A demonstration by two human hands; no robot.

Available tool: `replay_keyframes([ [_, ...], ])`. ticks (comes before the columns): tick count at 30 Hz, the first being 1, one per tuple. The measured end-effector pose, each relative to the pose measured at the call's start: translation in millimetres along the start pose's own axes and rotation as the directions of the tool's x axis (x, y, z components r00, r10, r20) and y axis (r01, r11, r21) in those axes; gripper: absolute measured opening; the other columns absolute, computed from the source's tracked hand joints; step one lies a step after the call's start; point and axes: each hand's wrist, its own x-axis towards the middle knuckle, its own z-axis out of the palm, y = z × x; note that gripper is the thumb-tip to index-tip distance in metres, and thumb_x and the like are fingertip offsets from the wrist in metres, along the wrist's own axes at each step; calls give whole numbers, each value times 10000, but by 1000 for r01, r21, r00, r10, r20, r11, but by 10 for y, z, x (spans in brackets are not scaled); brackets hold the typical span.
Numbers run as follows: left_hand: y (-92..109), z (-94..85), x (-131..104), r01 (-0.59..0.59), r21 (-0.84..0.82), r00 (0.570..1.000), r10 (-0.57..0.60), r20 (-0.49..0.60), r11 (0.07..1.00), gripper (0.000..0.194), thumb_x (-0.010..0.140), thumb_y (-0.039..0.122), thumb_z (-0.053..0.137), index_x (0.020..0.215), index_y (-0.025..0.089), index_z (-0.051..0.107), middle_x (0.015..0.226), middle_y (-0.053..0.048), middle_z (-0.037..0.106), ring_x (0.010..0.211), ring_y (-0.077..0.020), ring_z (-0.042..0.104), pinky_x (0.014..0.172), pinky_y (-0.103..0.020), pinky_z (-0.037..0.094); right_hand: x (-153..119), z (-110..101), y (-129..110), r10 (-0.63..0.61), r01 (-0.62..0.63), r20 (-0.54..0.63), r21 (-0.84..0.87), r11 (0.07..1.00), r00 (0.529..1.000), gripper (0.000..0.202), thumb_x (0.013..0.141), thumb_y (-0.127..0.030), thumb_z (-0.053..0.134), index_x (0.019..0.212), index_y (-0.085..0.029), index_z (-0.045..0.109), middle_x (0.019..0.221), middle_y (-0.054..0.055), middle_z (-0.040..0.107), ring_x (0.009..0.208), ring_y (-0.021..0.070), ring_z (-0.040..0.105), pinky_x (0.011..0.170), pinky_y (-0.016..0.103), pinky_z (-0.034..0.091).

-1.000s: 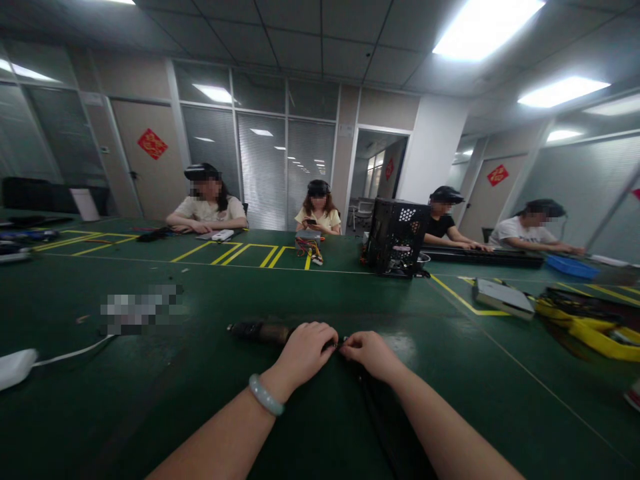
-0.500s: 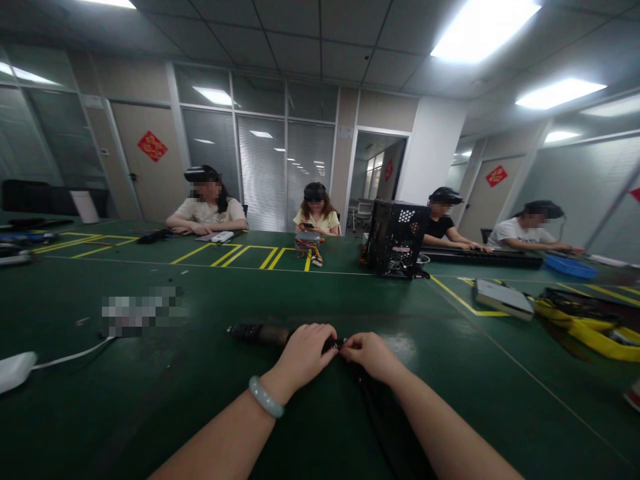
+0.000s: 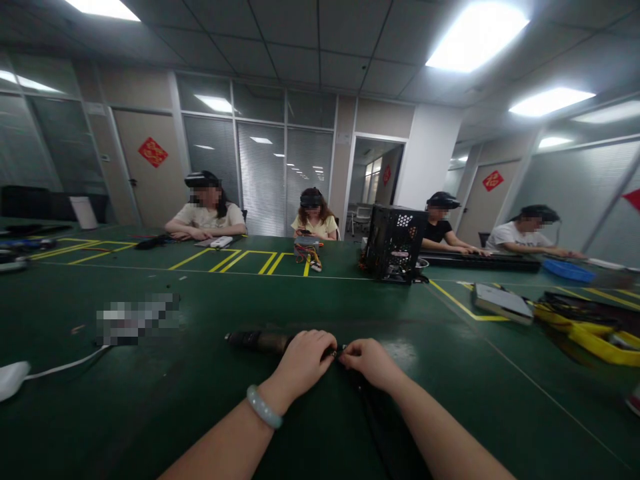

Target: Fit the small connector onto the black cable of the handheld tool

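A dark cylindrical tool (image 3: 260,341) lies on the green table, its metal tip pointing left. My left hand (image 3: 307,357) is wrapped over the tool's right end, with a pale bangle on that wrist. Just right of it, my right hand (image 3: 370,360) has thumb and index finger pinched at the tool's end, close to the left fingertips. What small piece it pinches is too small to tell. Below the right hand a black strip or cable (image 3: 370,413) runs down toward me, partly hidden by my forearm.
A black computer case (image 3: 395,243) stands beyond my hands. A silver box (image 3: 503,303) and yellow trays (image 3: 603,342) lie right. Left are a white adapter (image 3: 13,380) with its cable and a blurred-out item. Several people sit across the table; a wired box (image 3: 307,248) lies near one.
The camera view has tilted up slightly, so the scene sits a little lower. Both hands keep nearly the same hold at the tool's end.
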Motion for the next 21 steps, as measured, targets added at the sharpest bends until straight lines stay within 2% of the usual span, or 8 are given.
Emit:
replay_keyframes([
  [4,7,2,-8,30,-17,1000,-30,0,999,119,859,236,590,977,239,577,980,4,625,920,-189,566,822,-332,407,-12,0,-13,15,-15,9,12,1000,1000,174,794,-319,626,762,-184,732,710,8,708,628,133,595,551,212,356],
  [13,8,-20,14,-18,23,999,17,42,1000,121,876,181,547,960,251,598,1015,17,623,956,-176,561,844,-322,400,12,23,45,-7,6,6,48,999,1000,179,795,-323,634,763,-174,729,711,20,708,635,138,601,555,214,370],
  [21,37,-40,-5,48,-5,998,-48,33,999,141,868,240,561,1010,241,564,1013,-1,621,950,-192,566,846,-339,415,-31,-26,-48,23,-23,21,22,999,1000,154,794,-299,637,778,-182,736,718,15,707,637,138,602,557,211,369],
])
